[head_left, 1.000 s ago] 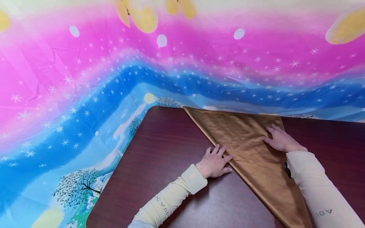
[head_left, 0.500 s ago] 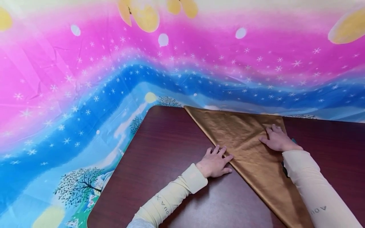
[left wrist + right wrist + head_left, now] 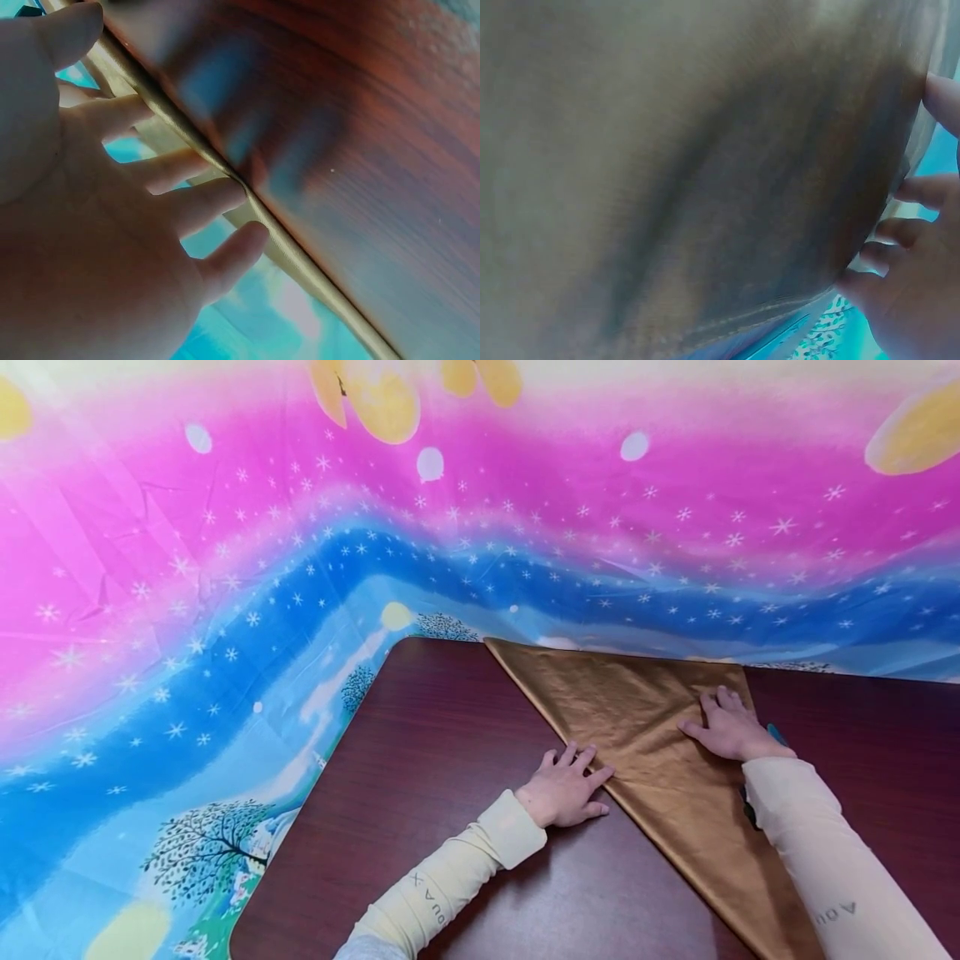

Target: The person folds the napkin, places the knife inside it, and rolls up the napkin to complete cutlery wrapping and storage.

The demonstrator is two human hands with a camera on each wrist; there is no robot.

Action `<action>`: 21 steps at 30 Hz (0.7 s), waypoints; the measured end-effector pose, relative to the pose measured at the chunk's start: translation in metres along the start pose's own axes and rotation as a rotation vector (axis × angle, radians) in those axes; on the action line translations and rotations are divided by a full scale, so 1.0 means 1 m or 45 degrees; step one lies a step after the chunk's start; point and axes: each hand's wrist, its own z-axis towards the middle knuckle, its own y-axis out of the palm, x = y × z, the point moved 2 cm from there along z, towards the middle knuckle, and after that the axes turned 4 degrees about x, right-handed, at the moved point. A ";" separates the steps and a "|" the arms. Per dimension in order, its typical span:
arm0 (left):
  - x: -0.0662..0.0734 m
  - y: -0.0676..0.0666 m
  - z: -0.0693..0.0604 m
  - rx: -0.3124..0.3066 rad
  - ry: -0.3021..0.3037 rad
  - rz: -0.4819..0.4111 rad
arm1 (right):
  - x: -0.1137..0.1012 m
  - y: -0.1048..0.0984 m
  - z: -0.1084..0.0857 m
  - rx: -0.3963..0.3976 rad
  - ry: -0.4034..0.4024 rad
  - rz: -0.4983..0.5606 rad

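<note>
A shiny golden-brown cloth, folded into a triangle, lies on the dark wood table. Its long folded edge slants from the far edge down to the lower right. My left hand rests with spread fingers at the middle of that edge; in the left wrist view the fingertips touch the fold. Near the cloth's far right corner, my right hand lies flat on top with fingers spread. Seen from the right wrist, the fingers press on the stitched cloth. Neither hand pinches it.
Behind the table hangs a printed backdrop in pink and blue with snowflakes and trees. The table's left edge slants toward the lower left, its far left corner rounded. Part of the cloth's right side is hidden under the right sleeve.
My right hand has slid slightly left over the cloth, and a crease has formed between the hands. The left hand has stayed in place on the folded edge.
</note>
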 end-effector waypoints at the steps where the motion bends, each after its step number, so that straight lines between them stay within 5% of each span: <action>1: 0.000 0.000 0.000 0.001 -0.005 -0.008 | -0.002 0.000 -0.001 0.008 0.001 -0.011; 12: -0.001 -0.002 0.000 0.017 -0.033 -0.028 | -0.045 0.003 -0.008 -0.026 -0.039 -0.074; 21: 0.000 0.000 0.001 -0.015 -0.028 -0.051 | -0.050 0.006 -0.009 -0.061 -0.039 -0.092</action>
